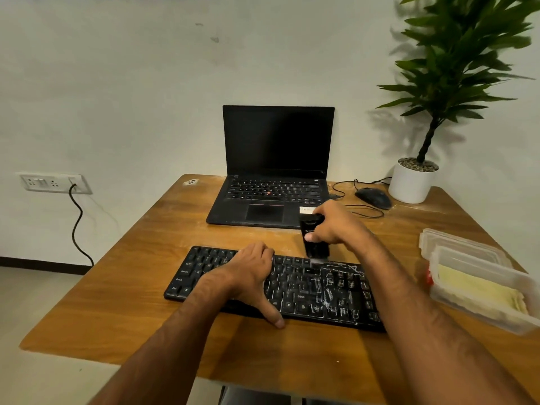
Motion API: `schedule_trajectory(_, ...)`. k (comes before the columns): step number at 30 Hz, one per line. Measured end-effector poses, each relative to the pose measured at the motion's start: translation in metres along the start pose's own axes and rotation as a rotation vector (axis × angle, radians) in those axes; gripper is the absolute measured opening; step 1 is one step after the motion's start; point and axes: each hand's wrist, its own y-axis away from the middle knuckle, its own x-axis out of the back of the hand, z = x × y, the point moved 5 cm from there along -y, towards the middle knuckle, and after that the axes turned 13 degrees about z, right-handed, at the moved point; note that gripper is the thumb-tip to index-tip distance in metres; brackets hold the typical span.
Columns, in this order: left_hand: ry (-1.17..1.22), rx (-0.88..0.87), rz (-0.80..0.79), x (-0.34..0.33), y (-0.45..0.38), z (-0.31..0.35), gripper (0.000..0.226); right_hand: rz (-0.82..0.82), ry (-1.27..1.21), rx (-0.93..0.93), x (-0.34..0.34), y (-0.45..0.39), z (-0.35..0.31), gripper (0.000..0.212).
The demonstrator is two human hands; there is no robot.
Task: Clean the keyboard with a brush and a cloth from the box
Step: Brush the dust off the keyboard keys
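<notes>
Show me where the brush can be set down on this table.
Bare wood lies left of the keyboard out to the table edge, and along the near edge in front of it. The right side is crowded: box, mouse with cable, pot. The laptop fills the back.

My two bare arms, no sleeves

My left hand [248, 276] and right hand [336, 223] wear no gloves, rings or watch; forearms enter from 6 o'clock, lightly haired, uncovered throughout.

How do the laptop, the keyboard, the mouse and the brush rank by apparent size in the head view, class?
1. Keyboard and laptop: look alike; the keyboard's nearness makes this unsure.
2. Brush and mouse: too close to rank.
</notes>
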Motion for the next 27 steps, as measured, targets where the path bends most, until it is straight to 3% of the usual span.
schedule_trajectory(3, -0.003, 0.001, -0.007, 0.000, -0.001, 0.000, 0.138, 0.034, -0.179, -0.020, 0.003, -0.004, -0.003, 0.040)
schedule_trajectory(6, -0.003, 0.005, -0.006, 0.000, -0.001, -0.001, 0.137, -0.036, -0.319, -0.020, -0.015, 0.003, -0.010, 0.035)
schedule_trajectory(14, 0.027, 0.006, -0.010, -0.001, 0.000, -0.002, 0.135, -0.028, -0.046, -0.076, 0.003, 0.001, 0.011, 0.059)
schedule_trajectory(20, 0.018, 0.015, -0.021, 0.000, -0.002, -0.001, 0.136, 0.057, -0.206, -0.015, 0.003, -0.002, -0.017, 0.041)
schedule_trajectory(27, 0.026, 0.021, -0.021, -0.002, -0.001, -0.003, 0.138, -0.010, -0.052, -0.039, -0.009, 0.003, 0.004, 0.055)
